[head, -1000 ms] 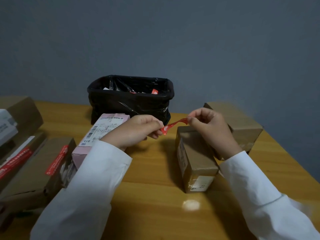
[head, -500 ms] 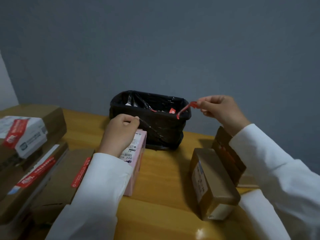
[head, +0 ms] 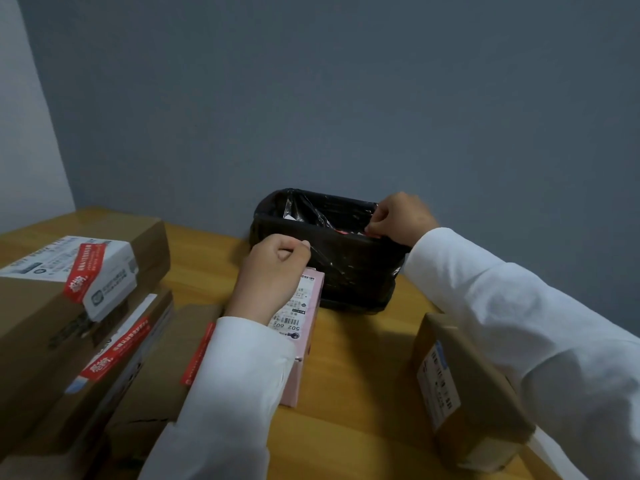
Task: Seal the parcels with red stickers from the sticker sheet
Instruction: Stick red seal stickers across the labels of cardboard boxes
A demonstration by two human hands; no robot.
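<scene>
Over the black-lined bin, the right hand pinches a red strip at its rim, apparently discarding it. Just before the bin, the left hand rests clenched on the pink parcel; sealing it next needs a fresh sticker.

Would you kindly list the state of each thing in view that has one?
bin: open-topped, lined with a black bag, scraps inside
right hand: at the bin's rim, fingers pinching a red scrap
left hand: curled, over the pink parcel
pink parcel: flat on the table, labelled
brown parcel: closed, no red sticker visible
white parcel: sealed with a red sticker
</scene>
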